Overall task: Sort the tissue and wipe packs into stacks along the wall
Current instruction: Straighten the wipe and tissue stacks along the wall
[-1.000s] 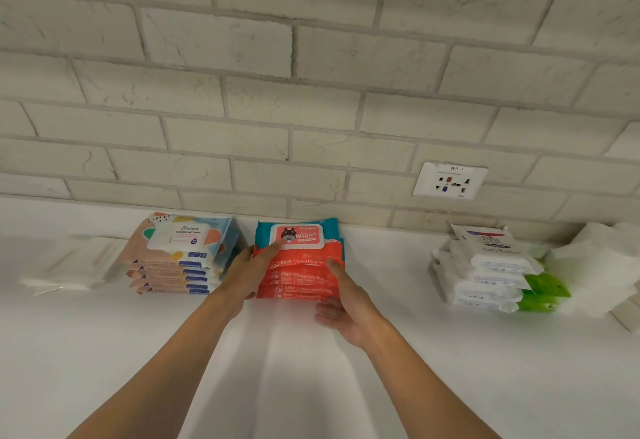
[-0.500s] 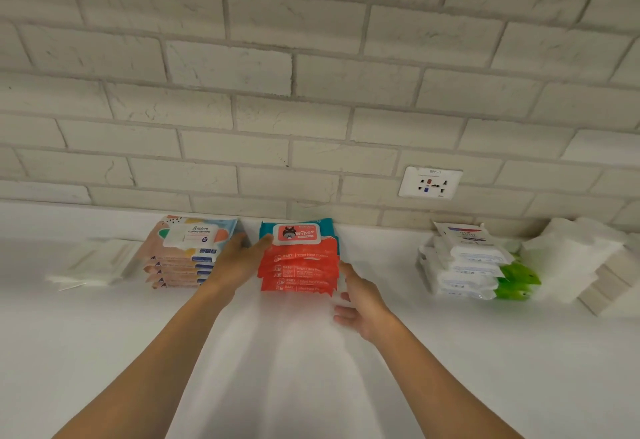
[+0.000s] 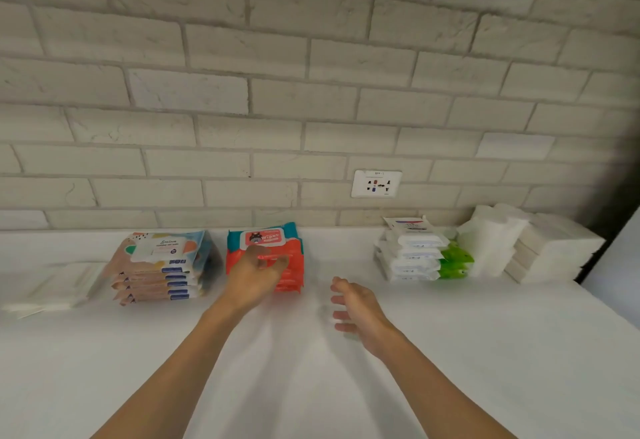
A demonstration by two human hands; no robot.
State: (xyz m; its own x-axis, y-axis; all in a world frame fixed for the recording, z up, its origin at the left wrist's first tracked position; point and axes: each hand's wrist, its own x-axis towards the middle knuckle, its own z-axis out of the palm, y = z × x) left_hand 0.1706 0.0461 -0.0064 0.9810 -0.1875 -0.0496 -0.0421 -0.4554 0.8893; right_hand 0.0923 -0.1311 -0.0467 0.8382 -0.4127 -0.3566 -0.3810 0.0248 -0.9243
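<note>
- A white bench (image 3: 450, 369) runs along a pale brick wall (image 3: 277, 109), with five groups of packs lined up at its back edge.
- Red wipe stack (image 3: 265, 238): at the middle of the back edge.
- Left hand (image 3: 254, 279): fingers relaxed and spread in front of the red stack, gripping nothing; contact is too blurred to tell.
- Right hand (image 3: 356, 307): loosely open and empty, over the bench just right of that stack.
- Patterned wipe stack (image 3: 162, 265): just left of the red one.
- Flat white packs (image 3: 52, 286): towards the left edge.
- White-and-green packs (image 3: 415, 251) and white tissue stacks (image 3: 554, 248): towards the right edge.
</note>
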